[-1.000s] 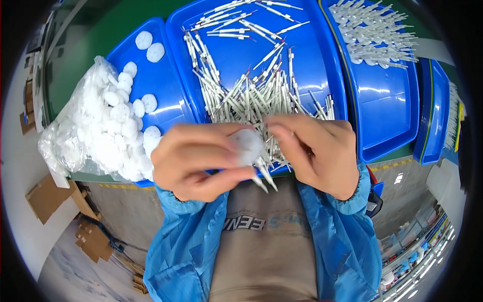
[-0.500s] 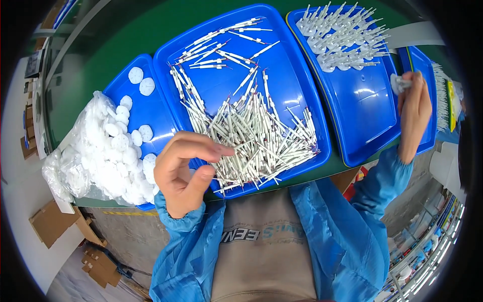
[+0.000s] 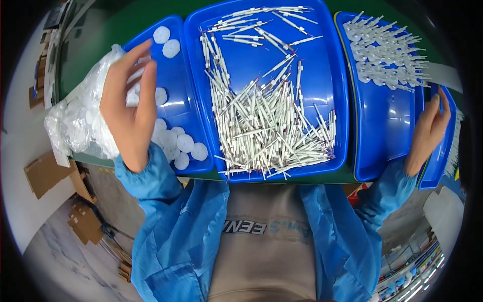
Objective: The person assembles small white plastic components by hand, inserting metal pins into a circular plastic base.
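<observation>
My left hand (image 3: 130,103) is raised over the left tray, beside a heap of white round discs (image 3: 185,143). Its thumb and fingers are apart, and I see nothing held in them, though the hand covers part of the heap. At the far right, my right hand (image 3: 427,131) is at the border between two blue trays. Its thumb and forefinger point upward with a gap between them, and no part shows there. Thin white sticks with dark reddish ends (image 3: 266,126) are piled in the middle tray (image 3: 322,65).
A clear plastic bag (image 3: 75,128) of discs spills into the left blue tray (image 3: 188,108). White stemmed pieces (image 3: 387,53) stand in rows in the right blue tray (image 3: 380,131). Another narrow blue tray (image 3: 433,168) lies beyond it. All rest on a green table (image 3: 201,177).
My left hand has moved left from the stick pile to the discs. The white piece in my right hand's fingers no longer shows there. The whole view has shifted somewhat.
</observation>
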The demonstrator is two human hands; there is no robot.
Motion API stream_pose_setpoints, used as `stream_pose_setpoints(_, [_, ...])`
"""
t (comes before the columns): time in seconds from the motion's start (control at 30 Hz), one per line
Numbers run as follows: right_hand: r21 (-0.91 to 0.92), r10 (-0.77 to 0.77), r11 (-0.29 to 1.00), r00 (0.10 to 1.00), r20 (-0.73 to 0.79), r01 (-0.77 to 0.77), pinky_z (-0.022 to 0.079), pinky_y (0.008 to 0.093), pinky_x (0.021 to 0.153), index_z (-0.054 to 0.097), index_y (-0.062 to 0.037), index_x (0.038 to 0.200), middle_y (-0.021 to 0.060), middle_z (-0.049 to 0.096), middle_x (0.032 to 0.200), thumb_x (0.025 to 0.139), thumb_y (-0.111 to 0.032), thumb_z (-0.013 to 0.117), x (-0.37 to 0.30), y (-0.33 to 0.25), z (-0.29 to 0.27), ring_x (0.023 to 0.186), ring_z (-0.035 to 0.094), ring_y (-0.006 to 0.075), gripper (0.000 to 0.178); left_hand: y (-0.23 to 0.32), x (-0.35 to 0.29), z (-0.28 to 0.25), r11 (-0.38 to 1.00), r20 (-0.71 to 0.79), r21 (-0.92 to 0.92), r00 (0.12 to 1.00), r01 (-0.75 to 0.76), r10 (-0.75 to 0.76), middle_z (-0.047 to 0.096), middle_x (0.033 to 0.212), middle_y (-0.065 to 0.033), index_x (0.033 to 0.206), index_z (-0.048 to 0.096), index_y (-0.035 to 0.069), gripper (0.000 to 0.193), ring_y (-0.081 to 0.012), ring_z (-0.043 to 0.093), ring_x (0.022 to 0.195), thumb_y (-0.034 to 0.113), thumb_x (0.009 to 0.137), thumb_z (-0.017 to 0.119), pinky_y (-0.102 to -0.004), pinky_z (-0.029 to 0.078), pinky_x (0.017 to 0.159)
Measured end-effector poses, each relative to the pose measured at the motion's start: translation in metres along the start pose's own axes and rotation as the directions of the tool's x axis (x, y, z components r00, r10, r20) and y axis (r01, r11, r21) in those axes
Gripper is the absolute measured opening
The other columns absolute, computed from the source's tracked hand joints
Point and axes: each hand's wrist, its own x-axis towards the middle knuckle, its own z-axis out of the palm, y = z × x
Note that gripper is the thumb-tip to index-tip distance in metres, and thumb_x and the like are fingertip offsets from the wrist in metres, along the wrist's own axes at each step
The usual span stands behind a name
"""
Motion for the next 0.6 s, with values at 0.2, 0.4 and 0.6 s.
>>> stream_pose_setpoints(0.2, [0.279, -0.203, 0.96, 0.688, 0.697, 0.0, 0.052, 0.0302, 0.068, 0.067, -0.0007, 0.103, 0.0142, 0.069, 0.096, 0.093, -0.009, 0.063, -0.067, -0.101, -0.021, 0.076, 0.067, 0.0239, 0.014, -0.056, -0.004, 0.038, 0.91, 0.265, 0.345, 0.954, -0.232, 0.143, 0.047, 0.145, -0.0172, 0.143, 0.046, 0.007, 0.052, -0.0355, 0.047, 0.131, 0.009, 0.093, 0.06, -0.0438, 0.04, 0.108])
stream_pose_setpoints(0.4, [0.142, -0.352, 0.908, 0.537, 0.767, 0.393, 0.054, 0.0412, 0.059, 0.056, -0.0056, 0.092, 0.013, 0.067, 0.085, 0.086, -0.011, 0.066, -0.105, -0.11, 0.006, 0.073, 0.067, 0.0334, 0.012, -0.039, 0.0, 0.036, 0.992, 0.281, 0.125, 0.96, -0.019, -0.017, 0.065, 0.114, -0.013, 0.131, 0.057, 0.012, 0.05, -0.0315, 0.064, 0.102, 0.003, 0.084, 0.07, -0.04, 0.054, 0.08])
stream_pose_setpoints(0.6, [0.41, -0.325, 0.912, 0.642, 0.695, 0.018, 0.05, 0.0282, 0.054, 0.046, -0.0046, 0.088, 0.0074, 0.057, 0.067, 0.081, 0.007, 0.065, -0.089, -0.122, -0.006, 0.056, 0.063, 0.0226, 0.022, -0.032, -0.02, 0.01, 0.933, 0.274, 0.345, 0.939, 0.103, -0.205, 0.065, 0.099, -0.0112, 0.119, 0.061, 0.009, 0.043, -0.0303, 0.064, 0.086, 0.005, 0.079, 0.075, -0.0367, 0.054, 0.072])
